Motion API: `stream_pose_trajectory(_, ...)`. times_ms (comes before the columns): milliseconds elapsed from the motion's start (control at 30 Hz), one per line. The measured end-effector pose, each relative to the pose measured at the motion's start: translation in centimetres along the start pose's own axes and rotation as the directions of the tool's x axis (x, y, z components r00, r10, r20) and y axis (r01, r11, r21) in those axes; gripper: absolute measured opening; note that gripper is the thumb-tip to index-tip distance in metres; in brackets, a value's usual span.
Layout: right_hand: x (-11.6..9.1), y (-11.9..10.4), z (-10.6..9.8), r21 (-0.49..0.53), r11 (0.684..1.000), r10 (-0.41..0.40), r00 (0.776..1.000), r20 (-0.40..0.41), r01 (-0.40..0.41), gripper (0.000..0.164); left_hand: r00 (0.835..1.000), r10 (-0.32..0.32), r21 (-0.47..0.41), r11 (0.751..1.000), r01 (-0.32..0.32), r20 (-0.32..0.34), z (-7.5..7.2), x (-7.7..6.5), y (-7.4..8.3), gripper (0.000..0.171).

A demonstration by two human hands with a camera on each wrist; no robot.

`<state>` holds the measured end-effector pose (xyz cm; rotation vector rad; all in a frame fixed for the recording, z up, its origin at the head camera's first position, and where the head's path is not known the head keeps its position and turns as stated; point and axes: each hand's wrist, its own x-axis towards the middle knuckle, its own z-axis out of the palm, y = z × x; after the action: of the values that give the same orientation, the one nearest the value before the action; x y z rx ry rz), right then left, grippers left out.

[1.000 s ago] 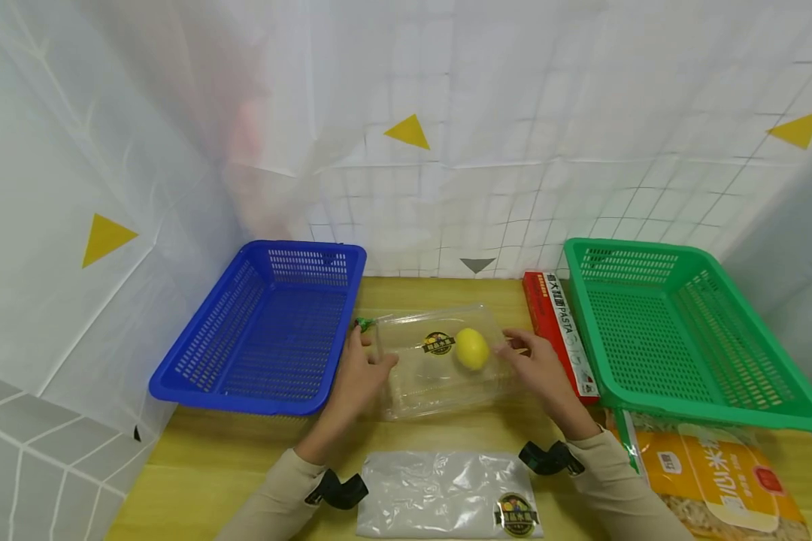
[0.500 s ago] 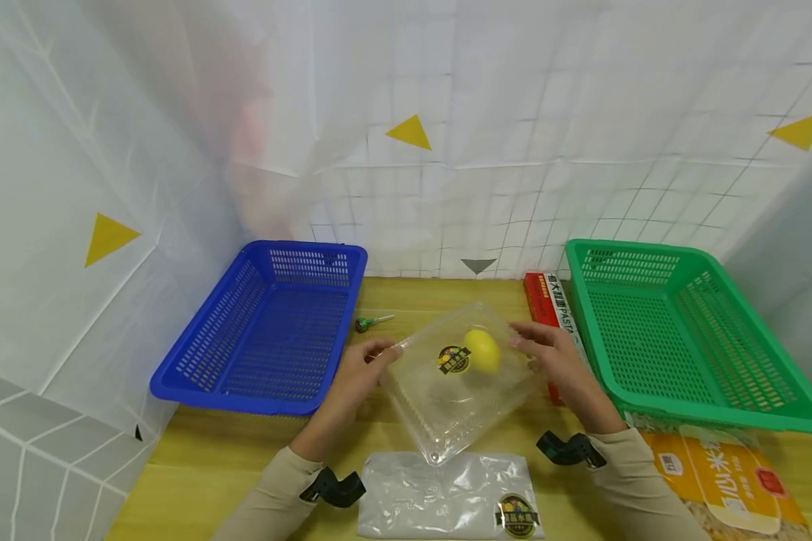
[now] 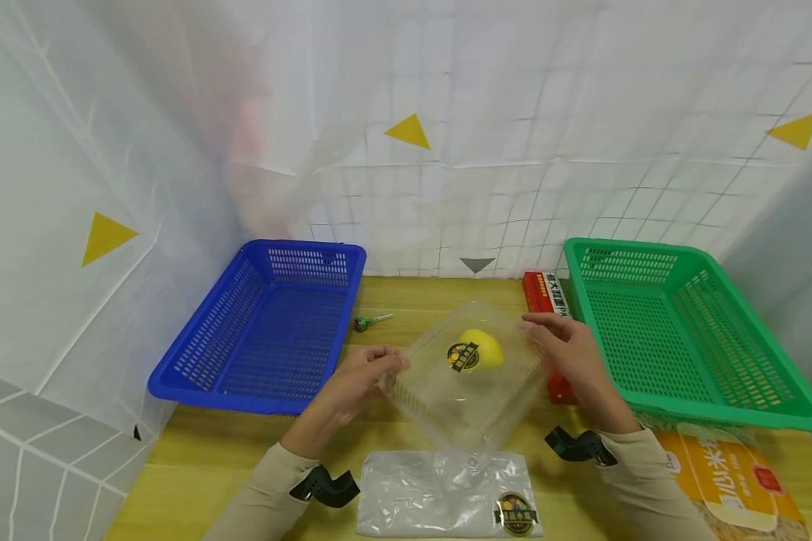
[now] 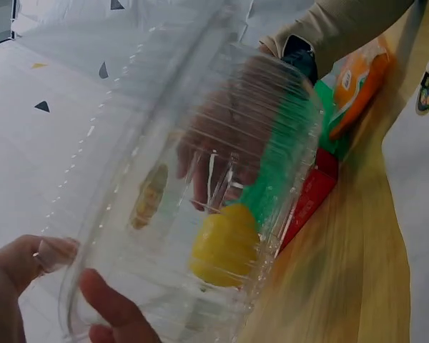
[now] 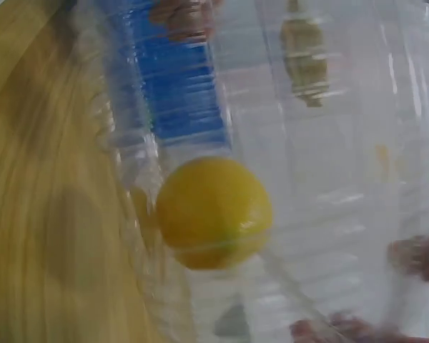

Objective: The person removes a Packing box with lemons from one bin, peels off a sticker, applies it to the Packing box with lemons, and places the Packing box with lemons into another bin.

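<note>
A clear plastic clamshell container [image 3: 446, 398] with a round black label on its lid hangs turned cornerwise above the table. Inside lies a yellow lemon [image 3: 491, 349], which also shows through the wall in the left wrist view, lemon [image 4: 225, 246], and the right wrist view, lemon [image 5: 213, 213]. My left hand [image 3: 359, 379] pinches the left corner between thumb and fingers. At the right corner, my right hand [image 3: 571, 353] grips the rim the same way. Below the container's near corner lies a flat plastic bag [image 3: 426, 492] with a matching label.
A blue basket [image 3: 176, 391] stands at left, a green basket [image 3: 704, 413] at right. Against the green one lies a red pasta box [image 3: 540, 291], partly behind my right hand. An orange noodle packet [image 3: 724, 473] is front right. A lollipop [image 3: 362, 323] lies beside the blue basket.
The container has come up off the table and turned so a corner points toward me. The lemon has shifted inside it. The lollipop, partly hidden before, now shows fully.
</note>
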<state>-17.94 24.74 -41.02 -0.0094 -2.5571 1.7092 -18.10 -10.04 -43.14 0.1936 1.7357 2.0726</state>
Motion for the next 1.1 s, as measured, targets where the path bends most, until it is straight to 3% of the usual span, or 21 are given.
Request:
stream_pose_trajectory(167,-1.7,-0.5,-2.0,-0.077,0.994,-0.08,0.992,-0.101,0.072,0.053,1.0,0.015,-0.023,1.0,-0.015,-0.026,0.4,-0.3,0.4,0.01)
stream_pose_trajectory(400,-3.9,0.5,-5.8,-0.104,0.982,-0.181,0.955,-0.237,0.16,0.039,0.996,0.035,-0.026,0.999,-0.038,-0.082,0.7,-0.4,0.6,0.012)
stream_pose_trajectory(700,-5.8,2.8,-9.5,-0.145,0.982,-0.168,0.897,-0.409,0.117,0.036,0.995,0.046,-0.035,0.998,-0.049,-0.088,0.8,-0.4,0.9,0.014)
stream_pose_trajectory(1100,-6.6,5.4,-11.8,-0.167,0.986,-0.082,0.806,-0.586,-0.022,0.027,0.992,0.083,-0.029,0.996,-0.086,-0.098,1.4,0.0,1.2,0.018)
